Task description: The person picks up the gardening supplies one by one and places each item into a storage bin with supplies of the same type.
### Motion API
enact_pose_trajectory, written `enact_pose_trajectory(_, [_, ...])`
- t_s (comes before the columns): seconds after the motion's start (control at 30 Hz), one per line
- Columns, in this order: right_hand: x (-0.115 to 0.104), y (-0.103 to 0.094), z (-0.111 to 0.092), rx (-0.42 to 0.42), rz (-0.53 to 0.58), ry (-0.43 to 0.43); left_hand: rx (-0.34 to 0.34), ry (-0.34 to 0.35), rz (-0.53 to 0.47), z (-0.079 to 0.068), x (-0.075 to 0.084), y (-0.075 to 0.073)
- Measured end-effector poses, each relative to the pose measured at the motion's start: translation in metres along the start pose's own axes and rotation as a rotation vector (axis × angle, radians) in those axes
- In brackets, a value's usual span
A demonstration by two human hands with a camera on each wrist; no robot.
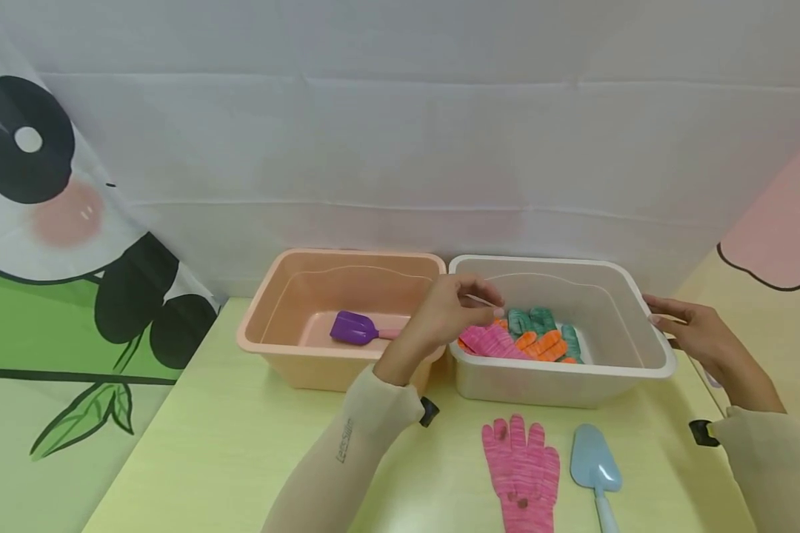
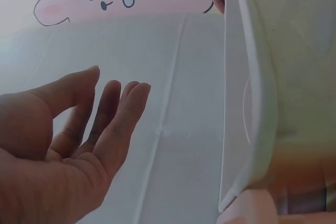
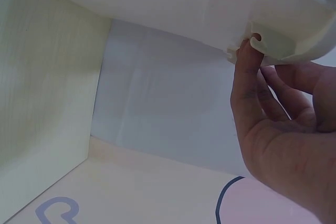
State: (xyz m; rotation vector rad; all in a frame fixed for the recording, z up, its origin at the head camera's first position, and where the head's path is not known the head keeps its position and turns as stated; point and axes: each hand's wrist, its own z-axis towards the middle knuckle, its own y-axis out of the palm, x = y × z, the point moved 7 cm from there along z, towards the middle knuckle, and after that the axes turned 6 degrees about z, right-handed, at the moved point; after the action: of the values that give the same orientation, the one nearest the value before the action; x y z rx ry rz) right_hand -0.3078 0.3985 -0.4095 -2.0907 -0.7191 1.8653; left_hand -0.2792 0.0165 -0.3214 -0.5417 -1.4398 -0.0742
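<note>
My left hand (image 1: 450, 314) hovers over the left end of a white plastic bin (image 1: 547, 383), fingers loosely bent, holding nothing. In the left wrist view the thumb and fingers of that left hand (image 2: 79, 145) stand apart. At the bin's right end, my right hand (image 1: 707, 340) grips the rim; the right wrist view shows its fingers (image 3: 247, 77) hooked under the edge. Inside the white bin lie pink gloves (image 1: 496, 343), orange-fingered gloves (image 1: 545, 346) and green gloves (image 1: 543, 320), partly overlapping.
A peach bin (image 1: 307, 368) stands directly left of the white one, with a purple toy shovel (image 1: 352, 328) inside. On the table (image 1: 227, 444) in front lie a pink knitted glove (image 1: 523, 474) and a light blue trowel (image 1: 595, 460). A white cloth (image 1: 400, 148) hangs behind the bins.
</note>
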Motion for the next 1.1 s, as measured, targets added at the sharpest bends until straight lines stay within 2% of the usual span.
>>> enact_pose_trajectory(0.43, [0.002, 0.001, -0.001, 0.003, -0.010, -0.004, -0.029, 0.002, 0.033, -0.024, -0.020, 0.005])
enact_pose_trajectory(0.83, [0.000, 0.000, -0.001, 0.009, 0.023, -0.008, -0.059, -0.028, -0.031, -0.045, -0.038, 0.010])
enact_pose_trajectory(1.1, [-0.003, 0.001, -0.003, 0.010, -0.006, -0.017, -0.110, -0.028, -0.026, -0.057, -0.056, 0.022])
